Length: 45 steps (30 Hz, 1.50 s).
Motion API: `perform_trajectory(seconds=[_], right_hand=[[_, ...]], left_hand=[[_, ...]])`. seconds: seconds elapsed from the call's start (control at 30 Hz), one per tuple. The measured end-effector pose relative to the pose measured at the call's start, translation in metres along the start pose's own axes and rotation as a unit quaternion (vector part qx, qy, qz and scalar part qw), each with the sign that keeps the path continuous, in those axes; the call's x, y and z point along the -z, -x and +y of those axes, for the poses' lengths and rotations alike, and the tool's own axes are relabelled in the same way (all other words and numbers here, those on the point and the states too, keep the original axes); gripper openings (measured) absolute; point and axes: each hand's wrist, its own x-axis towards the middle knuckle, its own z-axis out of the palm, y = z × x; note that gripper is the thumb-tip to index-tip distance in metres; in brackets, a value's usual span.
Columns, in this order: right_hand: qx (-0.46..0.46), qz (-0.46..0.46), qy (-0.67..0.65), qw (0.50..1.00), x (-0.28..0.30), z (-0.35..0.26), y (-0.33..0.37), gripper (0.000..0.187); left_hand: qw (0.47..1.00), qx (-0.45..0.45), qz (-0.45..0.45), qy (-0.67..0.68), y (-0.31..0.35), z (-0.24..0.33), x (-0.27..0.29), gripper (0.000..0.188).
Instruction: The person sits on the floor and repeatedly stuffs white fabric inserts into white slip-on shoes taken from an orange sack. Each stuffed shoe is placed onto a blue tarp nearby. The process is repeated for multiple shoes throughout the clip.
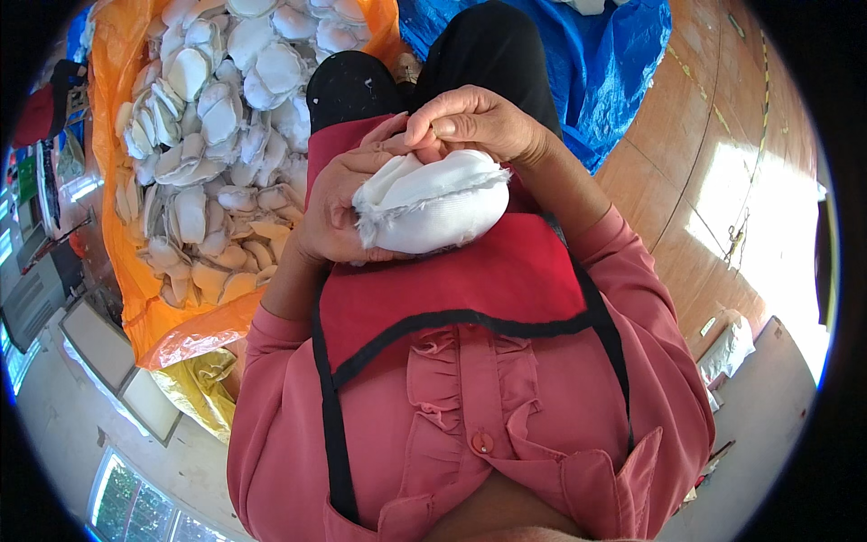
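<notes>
Over my lap, my left hand point(339, 203) is wrapped round a small stack of white, rounded fabric pads point(442, 212). The pads are curved like cups, with frayed, fuzzy edges toward the left. My right hand point(488, 124) comes in from the right, its thumb and fingertips pinched together at the far edge of the stack, close to the left fingertips. Whatever lies in that pinch is too small or hidden to make out. Under the pads spreads a red apron point(452, 280) with black trim.
To the left stands a large orange sack point(135, 298) holding a heap of similar white pads point(217, 117). A blue plastic sheet point(623, 72) lies beyond my knees at the right. Yellow plastic point(199, 384) sits below the orange sack. Sunlight falls on the brown floor point(677, 163).
</notes>
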Motion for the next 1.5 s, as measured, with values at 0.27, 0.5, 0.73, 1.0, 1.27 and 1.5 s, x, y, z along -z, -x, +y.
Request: perform_trajectory(seconds=[0.27,0.5,0.73,1.0,1.27,1.5], right_hand=[[-0.019,0.026,-0.008,0.999,0.004,0.003,0.005,0.028],[-0.041,0.054,0.048,0.997,0.001,0.000,0.005,0.027],[-0.041,0.039,0.093,0.994,-0.002,-0.007,0.005,0.026],[-0.060,0.022,0.128,0.990,0.000,-0.011,0.004,0.024],[-0.071,0.000,0.147,0.987,0.004,-0.013,0.004,0.024],[-0.064,0.004,0.137,0.988,0.005,-0.012,0.004,0.027]], left_hand=[[0.999,0.053,0.013,0.003,0.000,0.004,-0.003,0.070],[0.999,0.034,-0.014,-0.017,-0.002,0.005,-0.002,0.066],[0.999,0.052,0.005,-0.006,0.000,0.005,-0.005,0.067],[0.999,0.039,0.022,-0.004,-0.001,0.006,-0.010,0.066],[0.997,0.075,0.019,0.005,0.001,0.008,-0.010,0.066],[0.998,0.060,0.004,-0.020,0.000,0.006,-0.006,0.066]])
